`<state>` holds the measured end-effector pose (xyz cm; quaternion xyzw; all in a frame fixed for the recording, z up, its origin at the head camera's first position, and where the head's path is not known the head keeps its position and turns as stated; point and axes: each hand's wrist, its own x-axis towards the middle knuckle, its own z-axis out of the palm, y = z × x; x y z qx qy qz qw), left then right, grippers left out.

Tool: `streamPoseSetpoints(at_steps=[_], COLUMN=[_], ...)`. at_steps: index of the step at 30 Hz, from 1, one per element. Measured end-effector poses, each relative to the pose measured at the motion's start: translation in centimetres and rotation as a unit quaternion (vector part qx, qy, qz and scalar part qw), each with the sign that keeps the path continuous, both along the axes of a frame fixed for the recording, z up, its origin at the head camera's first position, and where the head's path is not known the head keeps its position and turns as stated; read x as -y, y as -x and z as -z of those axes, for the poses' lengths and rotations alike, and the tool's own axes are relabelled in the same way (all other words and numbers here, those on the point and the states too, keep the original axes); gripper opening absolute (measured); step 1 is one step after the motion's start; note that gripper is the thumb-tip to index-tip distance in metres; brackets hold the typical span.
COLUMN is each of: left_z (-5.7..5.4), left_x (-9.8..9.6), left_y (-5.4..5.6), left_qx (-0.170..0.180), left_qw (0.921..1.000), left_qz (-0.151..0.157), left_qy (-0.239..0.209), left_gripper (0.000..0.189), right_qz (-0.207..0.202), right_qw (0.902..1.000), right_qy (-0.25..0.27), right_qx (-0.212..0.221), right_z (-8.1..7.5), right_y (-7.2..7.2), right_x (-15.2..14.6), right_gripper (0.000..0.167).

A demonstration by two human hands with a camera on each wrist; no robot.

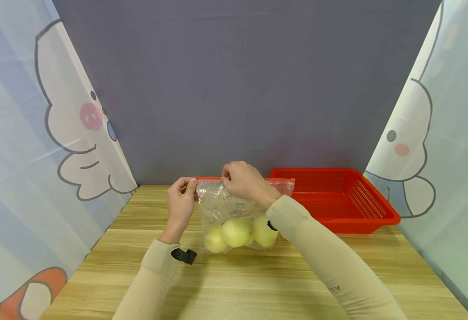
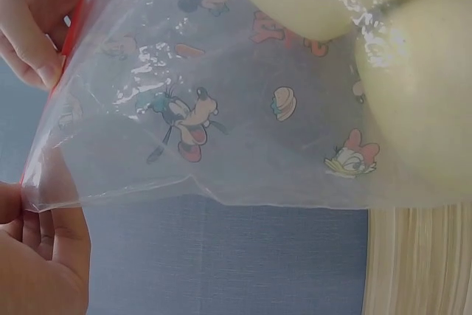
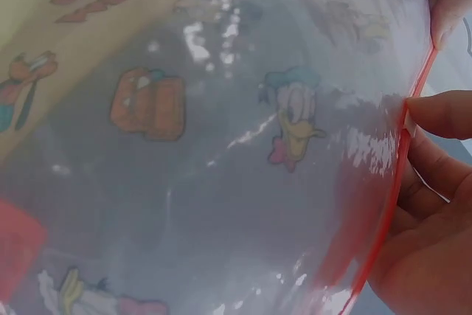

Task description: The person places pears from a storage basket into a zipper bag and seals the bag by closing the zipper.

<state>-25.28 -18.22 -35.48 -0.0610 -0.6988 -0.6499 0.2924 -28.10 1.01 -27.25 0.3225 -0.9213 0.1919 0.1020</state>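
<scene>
A clear zip bag (image 1: pixel 214 202) with printed cartoon figures and a red zip strip (image 3: pixel 387 215) along its top stands upright over the table. Several round, pale yellow-green fruits (image 1: pixel 235 232) lie in its bottom. My left hand (image 1: pixel 181 202) pinches the bag's top left corner between thumb and fingers. Farther right along the same edge, my right hand (image 1: pixel 243 180) has thumb and finger on a small whitish zip slider (image 3: pixel 408 122). In the head view the back of the right hand hides its fingertips.
A red plastic basket (image 1: pixel 338 224) with slotted walls stands behind the bag on the right. Beneath everything is a wood-grain table (image 1: pixel 218 284). A grey cloth backdrop (image 1: pixel 234 89) rises at the table's far edge, with printed curtains (image 1: pixel 74 133) at the sides.
</scene>
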Motion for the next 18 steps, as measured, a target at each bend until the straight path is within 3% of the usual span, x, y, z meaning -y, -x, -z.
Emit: streamPoseSetpoints(at_steps=[18], left_z=[0.3], left_x=[0.2], left_y=[0.0], left_qx=[-0.01], left_qw=[0.9998], left_qz=[-0.001], left_qy=[0.018], left_gripper=[0.027], right_qz=[0.003], right_qw=[0.9999], right_qy=[0.014], right_qx=[-0.001], right_z=[0.5], right_y=[0.4], right_x=[-1.2], right_gripper=[0.019])
